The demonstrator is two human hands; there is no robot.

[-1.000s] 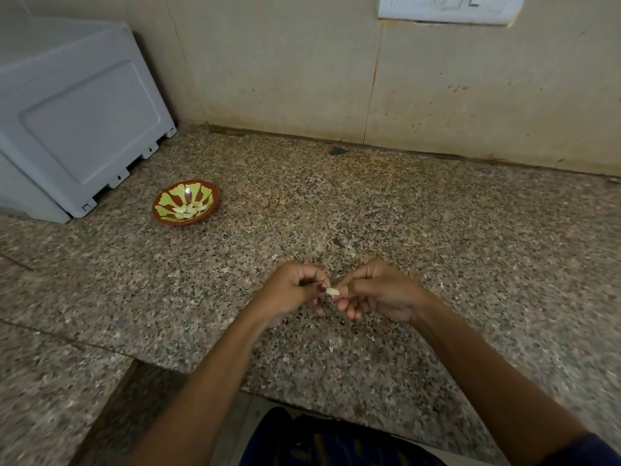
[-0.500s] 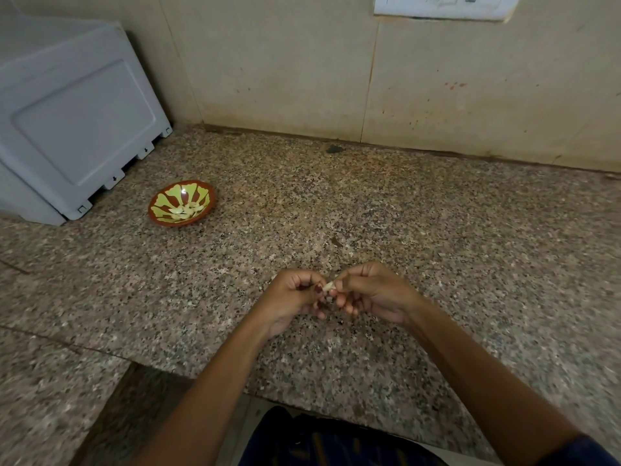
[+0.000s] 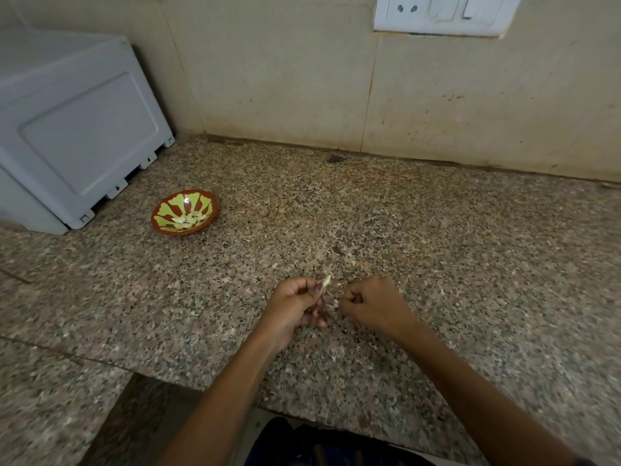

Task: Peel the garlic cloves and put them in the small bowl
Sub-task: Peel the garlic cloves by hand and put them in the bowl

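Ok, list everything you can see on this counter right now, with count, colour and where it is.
small bowl: one, red-brown with yellow-green pattern, left on the counter.
peeled cloves: several, pale, inside the bowl.
garlic clove: one, pale, pinched in the left hand.
skin scrap: one, whitish, at the right hand's fingertips.
counter: one, speckled granite.
appliance: one, grey-white, back left.
switch plate: one, white, on the wall.
left hand: one, centre.
right hand: one, beside it.
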